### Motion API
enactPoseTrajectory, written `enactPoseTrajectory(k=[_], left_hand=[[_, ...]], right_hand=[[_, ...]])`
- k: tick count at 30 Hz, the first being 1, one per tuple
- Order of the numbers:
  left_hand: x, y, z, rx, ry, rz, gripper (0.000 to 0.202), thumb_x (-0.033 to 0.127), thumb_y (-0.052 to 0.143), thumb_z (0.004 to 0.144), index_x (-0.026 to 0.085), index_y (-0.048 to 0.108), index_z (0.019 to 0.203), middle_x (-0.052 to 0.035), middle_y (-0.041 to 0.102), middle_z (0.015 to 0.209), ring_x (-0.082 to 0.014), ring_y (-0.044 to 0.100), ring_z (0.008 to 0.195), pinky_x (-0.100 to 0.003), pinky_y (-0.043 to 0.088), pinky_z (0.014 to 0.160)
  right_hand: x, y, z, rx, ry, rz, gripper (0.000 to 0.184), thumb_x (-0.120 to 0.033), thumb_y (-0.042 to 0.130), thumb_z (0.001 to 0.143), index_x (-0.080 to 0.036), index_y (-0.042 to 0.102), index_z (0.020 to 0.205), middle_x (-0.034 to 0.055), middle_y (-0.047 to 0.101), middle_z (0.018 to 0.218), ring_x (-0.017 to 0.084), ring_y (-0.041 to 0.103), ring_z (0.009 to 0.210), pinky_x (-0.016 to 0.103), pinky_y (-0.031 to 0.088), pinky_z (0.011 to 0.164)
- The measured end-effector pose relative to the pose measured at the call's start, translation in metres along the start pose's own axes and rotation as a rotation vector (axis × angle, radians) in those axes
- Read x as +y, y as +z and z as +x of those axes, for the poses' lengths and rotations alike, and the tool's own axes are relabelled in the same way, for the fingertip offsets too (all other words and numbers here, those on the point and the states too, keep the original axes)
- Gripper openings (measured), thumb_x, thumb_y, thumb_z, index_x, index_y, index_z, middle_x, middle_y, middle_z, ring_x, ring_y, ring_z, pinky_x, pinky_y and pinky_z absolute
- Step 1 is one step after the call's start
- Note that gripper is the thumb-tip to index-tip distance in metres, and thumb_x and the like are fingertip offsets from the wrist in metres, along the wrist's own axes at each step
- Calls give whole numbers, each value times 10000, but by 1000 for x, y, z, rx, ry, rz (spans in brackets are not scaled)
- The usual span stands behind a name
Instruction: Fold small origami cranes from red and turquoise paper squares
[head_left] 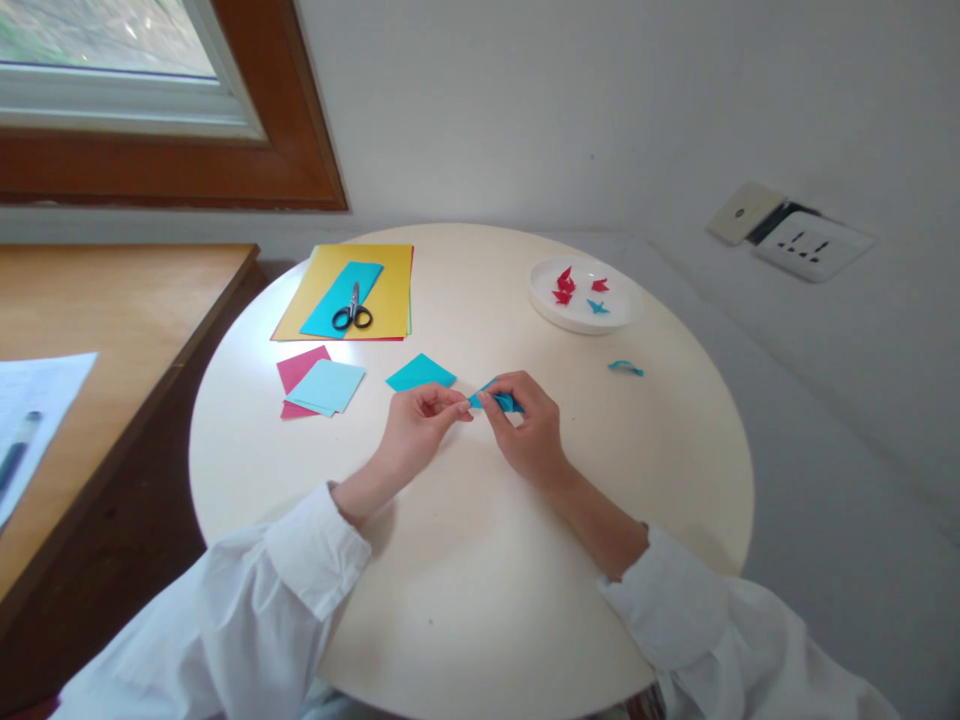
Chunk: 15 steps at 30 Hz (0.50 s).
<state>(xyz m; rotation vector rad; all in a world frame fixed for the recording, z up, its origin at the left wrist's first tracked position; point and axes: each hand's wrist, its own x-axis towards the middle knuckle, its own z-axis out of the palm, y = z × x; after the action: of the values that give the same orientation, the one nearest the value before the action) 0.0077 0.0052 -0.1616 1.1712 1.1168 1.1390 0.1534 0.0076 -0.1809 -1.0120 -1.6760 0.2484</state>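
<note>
Between my two hands is a small piece of folded blue paper, held above the round table. My left hand pinches its left tip between thumb and finger. My right hand grips its middle and right part, and the fingers hide much of the folds. Just behind my left hand lies a flat blue paper square. Further left, pale blue paper squares overlap pink ones.
Scissors lie on a blue folded sheet over yellow paper at the back left. A white dish at the back right holds several red folded figures and a blue one. A blue strip lies on the round table.
</note>
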Motion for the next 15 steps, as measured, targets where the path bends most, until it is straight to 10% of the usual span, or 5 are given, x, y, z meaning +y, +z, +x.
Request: enactPoseTrajectory(k=[15], left_hand=[[-1,-1,-2,16,-35,-100,301,343,798,587,150,577,653,11,659,589,-159,681,649,-291,530,706]], right_hand=[[1,-2,1,14,64,-1,104,-208,558,826,-198,540,724,4,577,721,122,538,644,256,439,578]])
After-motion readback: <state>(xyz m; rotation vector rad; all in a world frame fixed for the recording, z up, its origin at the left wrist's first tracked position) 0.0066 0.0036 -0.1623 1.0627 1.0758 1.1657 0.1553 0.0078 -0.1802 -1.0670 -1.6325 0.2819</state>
